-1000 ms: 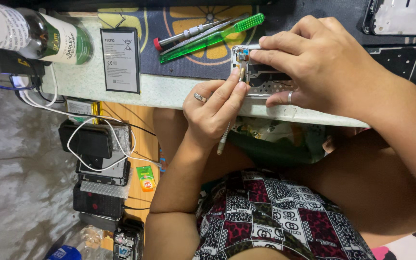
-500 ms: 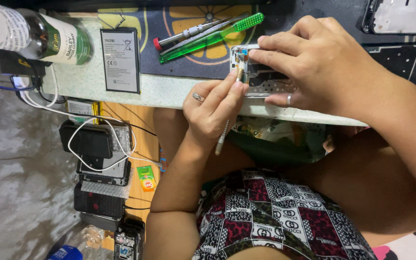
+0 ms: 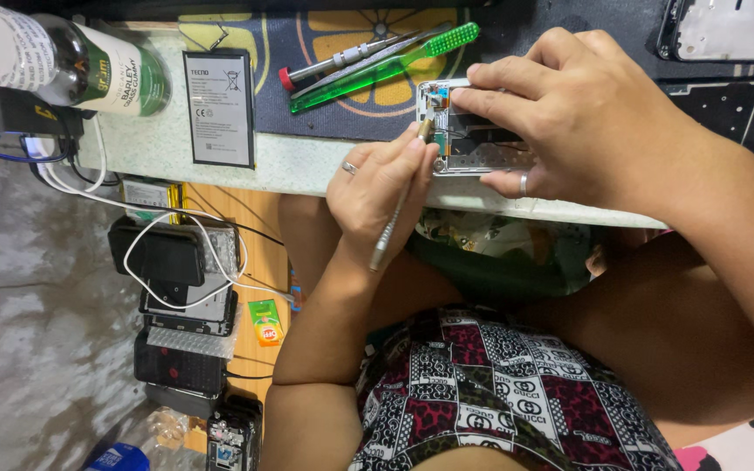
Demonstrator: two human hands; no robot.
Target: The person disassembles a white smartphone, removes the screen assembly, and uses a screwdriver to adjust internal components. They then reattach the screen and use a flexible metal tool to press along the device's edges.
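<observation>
1. Opened white-framed phone body (image 3: 473,139) lies flat near the front edge of the pale speckled desk (image 3: 307,166). Back cover is off; dark inner boards and metal shields exposed, a small gold-toned part at its left end.
2. Right hand (image 3: 586,122) lies over the phone, fingers curled down on its top and near edge, pinning it; ring on one finger.
3. Left hand (image 3: 377,196) closed in a pen grip around a thin metal screwdriver (image 3: 397,209), tip set on the phone's left end.
4. Just left of the phone, on a dark patterned mat (image 3: 342,113): green toothbrush (image 3: 386,65), red-capped screwdriver (image 3: 333,63).
5. Further left: flat black-and-white battery (image 3: 218,107), then a green-labelled bottle (image 3: 71,61) lying on its side.
</observation>
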